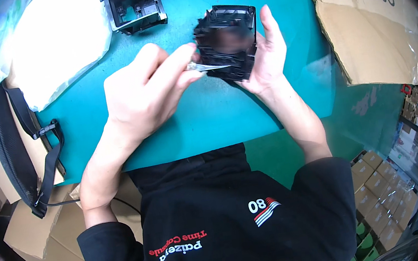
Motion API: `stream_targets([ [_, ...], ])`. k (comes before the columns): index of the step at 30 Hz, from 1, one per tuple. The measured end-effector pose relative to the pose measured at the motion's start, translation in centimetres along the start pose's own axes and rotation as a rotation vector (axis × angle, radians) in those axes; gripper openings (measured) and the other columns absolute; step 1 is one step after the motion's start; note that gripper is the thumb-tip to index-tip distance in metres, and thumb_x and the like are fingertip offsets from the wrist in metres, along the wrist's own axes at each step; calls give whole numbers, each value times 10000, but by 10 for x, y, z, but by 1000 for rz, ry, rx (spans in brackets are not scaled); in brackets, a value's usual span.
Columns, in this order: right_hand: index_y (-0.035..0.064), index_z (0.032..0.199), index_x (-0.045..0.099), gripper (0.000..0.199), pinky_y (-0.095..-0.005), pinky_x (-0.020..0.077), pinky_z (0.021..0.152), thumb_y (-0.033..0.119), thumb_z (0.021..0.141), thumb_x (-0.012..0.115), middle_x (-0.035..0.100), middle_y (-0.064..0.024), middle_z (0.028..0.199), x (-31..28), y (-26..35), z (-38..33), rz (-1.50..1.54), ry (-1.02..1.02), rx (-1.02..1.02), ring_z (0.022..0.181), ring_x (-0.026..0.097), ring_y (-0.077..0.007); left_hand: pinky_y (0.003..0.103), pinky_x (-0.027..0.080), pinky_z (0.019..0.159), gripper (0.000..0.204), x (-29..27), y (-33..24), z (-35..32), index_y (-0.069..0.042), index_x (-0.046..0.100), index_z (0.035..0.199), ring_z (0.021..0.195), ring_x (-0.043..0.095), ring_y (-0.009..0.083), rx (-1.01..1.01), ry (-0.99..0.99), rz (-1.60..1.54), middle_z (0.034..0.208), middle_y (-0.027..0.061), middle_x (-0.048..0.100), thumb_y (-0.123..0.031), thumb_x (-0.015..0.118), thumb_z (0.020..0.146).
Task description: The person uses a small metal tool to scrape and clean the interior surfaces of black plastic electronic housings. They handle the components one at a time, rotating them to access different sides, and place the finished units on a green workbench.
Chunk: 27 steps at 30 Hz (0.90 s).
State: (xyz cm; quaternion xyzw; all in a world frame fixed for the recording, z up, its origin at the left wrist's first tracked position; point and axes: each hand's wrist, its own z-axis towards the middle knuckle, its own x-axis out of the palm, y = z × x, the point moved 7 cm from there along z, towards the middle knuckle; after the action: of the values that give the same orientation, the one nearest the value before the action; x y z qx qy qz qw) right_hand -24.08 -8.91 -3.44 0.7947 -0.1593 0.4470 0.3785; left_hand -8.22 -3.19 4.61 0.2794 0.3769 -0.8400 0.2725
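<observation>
In my right hand (269, 62) I hold a black plastic housing (228, 35), tilted above the table, with ribbed, slotted edges and a dark, blurred middle. The thumb stands up along its right side, and the other fingers are mostly hidden behind it. My left hand (143, 91) is closed in a pinch round a thin pointed metal blade (214, 67). The blade's tip lies against or just over the lower part of the housing. Its handle is mostly covered by my fingers, so I cannot tell its full shape.
Another black plastic housing (135, 8) with an open frame sits at the back of the green table (187, 128). White plastic sheeting (57, 42) covers the back left. A black strap with a buckle (46, 129) hangs at the left edge. Cardboard (365, 30) rests at the right.
</observation>
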Motion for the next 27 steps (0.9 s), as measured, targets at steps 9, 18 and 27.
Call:
stream_targets([
  [9,105,1501,534,959,-376,546,963,123,638,952,644,-113,1206,52,35,-24,-1528,216,-769,1075,659,-264,319,535,706,847,-8,18,0,-75,623,1405,833,597,200,-247,-20,-356,1218,148,590,-379,966,693],
  [18,-28,1369,575,900,-370,549,963,174,588,976,626,-167,1296,48,46,-31,-1237,302,-965,1164,645,-283,219,559,772,843,6,20,-14,14,464,1427,1221,649,210,-283,-11,-825,1397,195,602,-50,930,727],
  [27,-46,1273,632,784,-360,560,875,230,625,977,682,-167,1160,42,40,-34,-1164,362,-992,1008,687,-259,404,561,927,606,-6,18,-7,14,617,1239,1184,647,358,-3,3,-628,1343,249,605,-128,893,719],
])
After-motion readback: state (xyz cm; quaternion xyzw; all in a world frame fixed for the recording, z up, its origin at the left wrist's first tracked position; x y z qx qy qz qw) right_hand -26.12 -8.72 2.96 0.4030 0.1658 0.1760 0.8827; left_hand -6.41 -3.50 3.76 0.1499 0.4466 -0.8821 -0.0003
